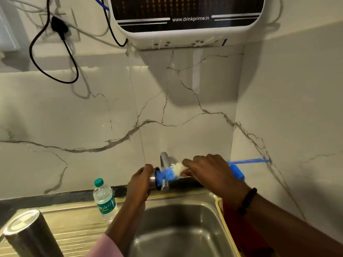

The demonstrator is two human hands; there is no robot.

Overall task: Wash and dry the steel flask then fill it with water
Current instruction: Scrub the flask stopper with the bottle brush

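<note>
A tall steel flask [27, 236] stands on the drainboard at the bottom left, its flat end up. Above the sink's back rim, my left hand [140, 184] grips a small steel part [153, 179] with its open end facing right; the hand hides most of it. My right hand [209, 171] holds a bottle brush [168, 174] by its stem. The blue and white bristles sit at the steel part's opening, and the blue handle [248, 161] sticks out to the right.
A steel tap [164, 162] stands just behind the brush, over the steel sink [209, 204]. A Bisleri water bottle [104, 199] stands left of the sink. A blue object [237, 172] and a yellow rack [220, 206] holding something red are on the right. A water purifier [185, 32] hangs above.
</note>
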